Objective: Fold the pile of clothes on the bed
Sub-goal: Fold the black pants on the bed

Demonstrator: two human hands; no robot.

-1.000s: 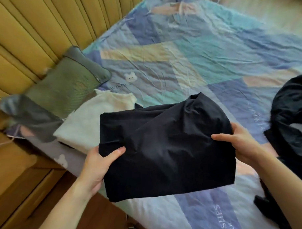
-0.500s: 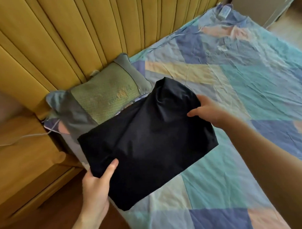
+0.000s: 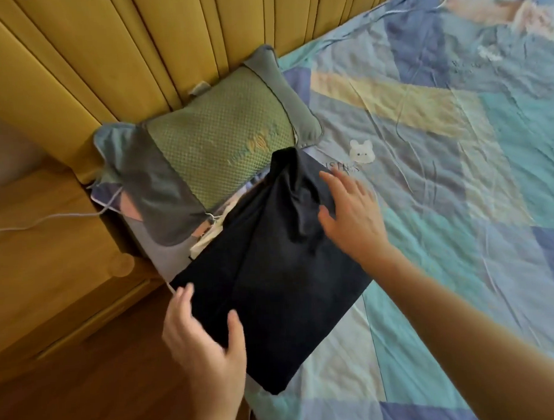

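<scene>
One folded black garment (image 3: 271,273) on bed (image 3: 457,203) beside one pillow (image 3: 217,142); two hands, left hand (image 3: 204,335) and right hand (image 3: 351,213), fingers spread apart (holding nothing).

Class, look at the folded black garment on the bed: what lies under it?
A cream-white cloth peeks out from beneath the black garment's left edge, near the green pillow. The patchwork bedsheet lies below. How much white cloth is covered cannot be seen.
</scene>
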